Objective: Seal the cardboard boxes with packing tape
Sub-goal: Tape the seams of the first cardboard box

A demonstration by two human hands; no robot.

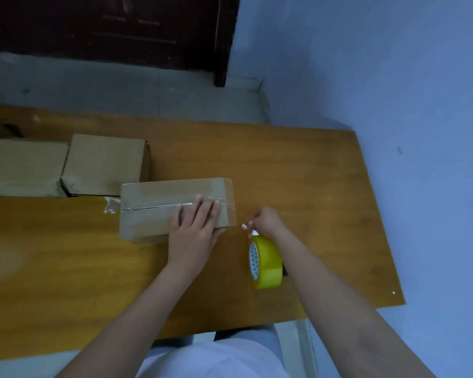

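**Taping the box seam**

Left of the box (175,207) I see two more cartons (66,165) on the surface (298,165). My left hand (194,227) presses flat on it, grip open. Right of it, my right hand (266,221) pinches tape above the yellow roll (265,261).

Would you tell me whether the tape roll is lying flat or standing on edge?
On edge: the tape roll stands upright on the table.

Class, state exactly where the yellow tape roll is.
The yellow tape roll stands on edge on the table, right of the box, just below the right hand.
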